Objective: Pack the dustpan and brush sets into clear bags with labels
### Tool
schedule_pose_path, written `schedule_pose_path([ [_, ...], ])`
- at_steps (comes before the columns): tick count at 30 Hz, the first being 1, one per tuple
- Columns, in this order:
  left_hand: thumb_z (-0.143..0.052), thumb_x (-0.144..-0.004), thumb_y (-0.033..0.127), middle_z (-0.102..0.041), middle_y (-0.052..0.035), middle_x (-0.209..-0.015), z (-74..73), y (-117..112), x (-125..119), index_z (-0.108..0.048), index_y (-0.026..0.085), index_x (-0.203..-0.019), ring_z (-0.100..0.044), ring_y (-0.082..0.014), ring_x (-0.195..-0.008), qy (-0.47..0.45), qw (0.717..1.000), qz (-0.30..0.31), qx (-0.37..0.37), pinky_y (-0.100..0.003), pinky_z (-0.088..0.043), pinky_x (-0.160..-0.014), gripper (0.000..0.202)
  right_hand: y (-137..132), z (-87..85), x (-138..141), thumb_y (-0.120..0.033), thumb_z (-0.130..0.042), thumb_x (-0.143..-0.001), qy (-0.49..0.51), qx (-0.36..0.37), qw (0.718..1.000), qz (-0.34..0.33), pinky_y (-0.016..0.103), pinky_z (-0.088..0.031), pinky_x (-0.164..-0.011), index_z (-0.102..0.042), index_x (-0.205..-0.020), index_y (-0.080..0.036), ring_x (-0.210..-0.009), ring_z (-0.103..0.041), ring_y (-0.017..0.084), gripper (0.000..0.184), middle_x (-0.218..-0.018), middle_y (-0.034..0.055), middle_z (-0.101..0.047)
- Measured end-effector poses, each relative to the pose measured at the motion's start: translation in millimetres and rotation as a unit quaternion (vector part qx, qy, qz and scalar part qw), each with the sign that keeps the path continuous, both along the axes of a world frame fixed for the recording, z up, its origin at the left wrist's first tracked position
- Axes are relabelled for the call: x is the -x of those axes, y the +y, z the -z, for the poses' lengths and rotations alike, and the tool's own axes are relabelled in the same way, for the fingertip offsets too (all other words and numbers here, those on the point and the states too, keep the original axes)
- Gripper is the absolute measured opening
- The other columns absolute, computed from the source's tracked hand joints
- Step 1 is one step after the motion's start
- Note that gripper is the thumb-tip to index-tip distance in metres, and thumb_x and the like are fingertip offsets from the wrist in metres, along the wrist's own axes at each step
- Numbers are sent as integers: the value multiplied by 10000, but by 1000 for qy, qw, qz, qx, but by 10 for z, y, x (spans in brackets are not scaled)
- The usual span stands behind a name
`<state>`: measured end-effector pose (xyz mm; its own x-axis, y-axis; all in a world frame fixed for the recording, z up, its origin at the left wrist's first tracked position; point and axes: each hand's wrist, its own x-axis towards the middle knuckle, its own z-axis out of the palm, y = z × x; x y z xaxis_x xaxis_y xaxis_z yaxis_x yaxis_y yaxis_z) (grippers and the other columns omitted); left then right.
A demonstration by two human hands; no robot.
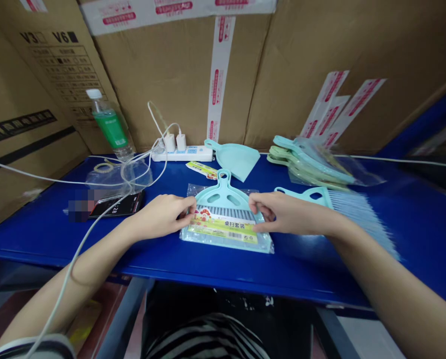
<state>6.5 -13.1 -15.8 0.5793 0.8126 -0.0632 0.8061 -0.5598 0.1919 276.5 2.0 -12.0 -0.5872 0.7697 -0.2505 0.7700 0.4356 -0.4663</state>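
Observation:
A mint-green mini dustpan and brush set (225, 212) lies in a clear plastic bag with a yellow-green label, in the middle of the blue table (223, 269). My left hand (165, 215) pinches the bag's left edge with closed fingers. At the bag's right edge, my right hand (282, 212) pinches it near the label. A loose mint brush (342, 209) lies just right of my right hand. A bare mint dustpan (235, 158) rests behind the bag, with a loose label card (204, 169) beside it.
A pile of bagged sets (312, 162) sits at the back right. A white power strip (181, 152) with chargers and cables, a green-labelled bottle (110, 124) and a phone (118, 205) stand at the left. Cardboard boxes (170, 75) wall the back.

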Motion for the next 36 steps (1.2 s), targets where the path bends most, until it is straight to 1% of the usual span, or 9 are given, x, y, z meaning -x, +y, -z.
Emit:
schedule_pose_path([
  [8,-462,-865,250,-586,35,-611,-3,-3,1,-553,188,-807,-529,-119,-534,-4,1000,7,-7,-228,-312,-538,125,19,-9,-5,-381,-508,-731,-6,-9,1000,-7,305,-357,-593,-402,-781,-237,-648,-475,179,186,-696,-2,-490],
  [12,-444,-872,253,-591,28,-617,5,2,11,-546,186,-803,-535,-129,-542,-1,1000,15,-18,-233,-314,-537,140,17,-21,-23,-439,-505,-751,-4,-21,1000,-1,301,-352,-585,-401,-769,-241,-633,-469,171,225,-671,-10,-487],
  [15,-440,-872,236,-600,23,-628,7,-8,18,-530,184,-790,-538,-132,-548,3,1000,21,-21,-236,-309,-534,132,11,-24,-38,-520,-485,-772,-9,-42,999,31,298,-355,-565,-392,-760,-244,-623,-476,169,292,-658,-10,-483],
  [17,-443,-869,221,-595,25,-621,4,-22,20,-521,184,-781,-532,-131,-542,5,999,25,-19,-238,-301,-531,123,7,-17,-43,-559,-461,-792,-16,-19,998,65,295,-380,-542,-373,-774,-245,-609,-504,167,327,-667,-4,-504],
  [20,-435,-875,229,-563,35,-580,-8,-42,19,-504,188,-753,-500,-123,-510,-3,999,34,-15,-239,-286,-519,146,2,-4,-37,-569,-447,-814,-17,58,992,111,289,-432,-506,-331,-808,-247,-579,-559,163,342,-692,6,-544],
  [26,-419,-895,261,-487,54,-528,-38,-62,8,-468,194,-717,-433,-106,-460,-37,997,63,21,-238,-267,-501,196,20,19,-6,-629,-532,-755,55,99,987,112,287,-478,-511,-304,-843,-251,-554,-590,160,451,-683,-20,-562],
  [31,-380,-924,268,-426,59,-518,-55,-82,4,-447,198,-710,-395,-101,-450,-45,993,100,37,-242,-256,-496,235,69,57,-7,-564,-558,-766,118,61,979,154,280,-472,-516,-349,-866,-245,-535,-560,140,394,-693,-29,-549],
  [34,-350,-938,266,-452,46,-555,-54,-81,8,-465,196,-748,-408,-107,-477,-44,990,125,39,-247,-262,-507,233,97,46,5,-503,-526,-819,176,37,964,195,257,-444,-508,-404,-875,-234,-551,-525,126,300,-695,-25,-548],
  [36,-340,-940,253,-492,37,-589,-48,-79,12,-484,195,-788,-442,-111,-507,-45,989,134,44,-245,-279,-524,217,121,32,31,-454,-487,-867,243,48,938,241,232,-423,-495,-433,-892,-228,-590,-534,124,234,-728,-11,-568],
])
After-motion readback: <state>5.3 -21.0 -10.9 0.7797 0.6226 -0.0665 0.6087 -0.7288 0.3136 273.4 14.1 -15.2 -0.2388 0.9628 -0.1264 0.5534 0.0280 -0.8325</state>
